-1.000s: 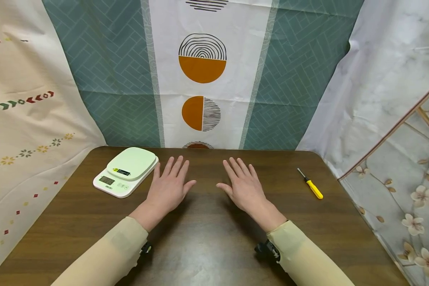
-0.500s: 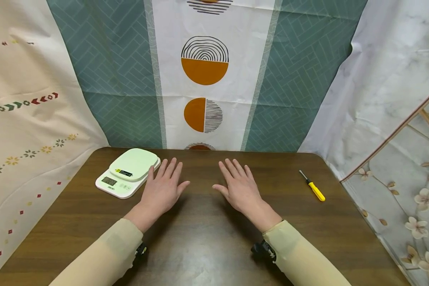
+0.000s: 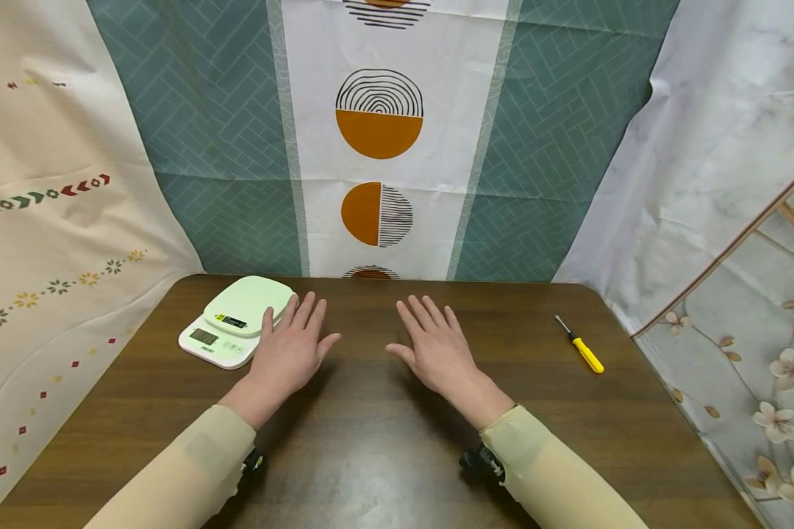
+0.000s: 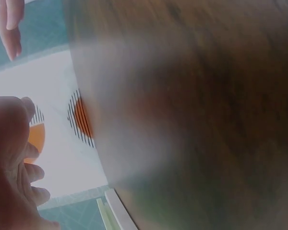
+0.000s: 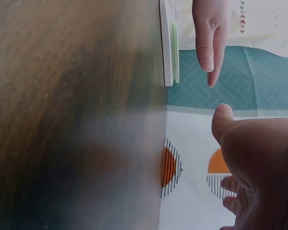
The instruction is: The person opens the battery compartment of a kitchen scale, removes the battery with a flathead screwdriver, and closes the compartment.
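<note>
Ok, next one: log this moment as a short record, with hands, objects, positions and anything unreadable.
Left hand: open, palm down, raised above the table, holding nothing; overlaps the scale's edge in the head view
Right hand: open, palm down, also raised, holding nothing
Scale: pale green and white, far left of the table
Screwdriver: yellow handle, lying at the right, tip pointing away from the person
Backdrop: patterned green-and-white cloth behind the table
Unreadable: digits on the scale's display
</note>
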`<action>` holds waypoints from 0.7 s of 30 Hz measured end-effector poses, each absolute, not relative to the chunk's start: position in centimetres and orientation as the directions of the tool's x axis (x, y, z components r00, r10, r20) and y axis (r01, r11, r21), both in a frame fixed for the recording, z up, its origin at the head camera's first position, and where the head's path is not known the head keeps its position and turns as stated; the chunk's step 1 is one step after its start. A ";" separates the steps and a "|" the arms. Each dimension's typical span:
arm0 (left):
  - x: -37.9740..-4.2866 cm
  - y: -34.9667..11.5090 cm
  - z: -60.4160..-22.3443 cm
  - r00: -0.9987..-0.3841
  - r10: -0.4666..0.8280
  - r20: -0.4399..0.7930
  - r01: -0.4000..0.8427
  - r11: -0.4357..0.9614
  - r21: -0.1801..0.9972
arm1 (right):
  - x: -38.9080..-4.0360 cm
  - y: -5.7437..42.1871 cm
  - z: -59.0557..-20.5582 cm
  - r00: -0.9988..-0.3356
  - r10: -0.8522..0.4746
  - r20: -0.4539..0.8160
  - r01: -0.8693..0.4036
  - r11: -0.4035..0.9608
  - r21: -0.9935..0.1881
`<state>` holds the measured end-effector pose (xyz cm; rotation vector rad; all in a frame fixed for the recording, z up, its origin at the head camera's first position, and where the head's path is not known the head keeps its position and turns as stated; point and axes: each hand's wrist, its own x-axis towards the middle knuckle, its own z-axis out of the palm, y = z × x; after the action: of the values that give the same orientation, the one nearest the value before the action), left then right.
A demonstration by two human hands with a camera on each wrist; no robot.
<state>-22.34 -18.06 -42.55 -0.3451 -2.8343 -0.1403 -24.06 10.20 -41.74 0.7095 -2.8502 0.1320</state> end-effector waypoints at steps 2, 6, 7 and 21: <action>-22.4 -18.3 -42.5 -0.933 0.218 0.285 0.246 0.967 0.066 | -24.0 10.0 -41.8 -0.865 -0.456 0.210 -0.473 0.881 -0.033; -22.5 -18.6 -42.5 -0.935 0.216 0.282 0.244 0.967 0.069 | -24.0 9.6 -41.8 -0.862 -0.466 0.200 -0.480 0.877 -0.023; -22.5 -18.7 -42.5 -0.935 0.215 0.282 0.244 0.967 0.068 | -23.9 9.5 -41.8 -0.861 -0.468 0.198 -0.482 0.876 -0.024; -23.2 -20.2 -42.3 -0.949 0.187 0.253 0.215 0.973 0.088 | -24.0 8.5 -42.4 -0.845 -0.499 0.193 -0.509 0.861 -0.001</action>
<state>-23.16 -20.17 -42.32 -0.2982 -2.8759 -0.1667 -23.98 8.51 -42.38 0.7795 -2.8490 0.0778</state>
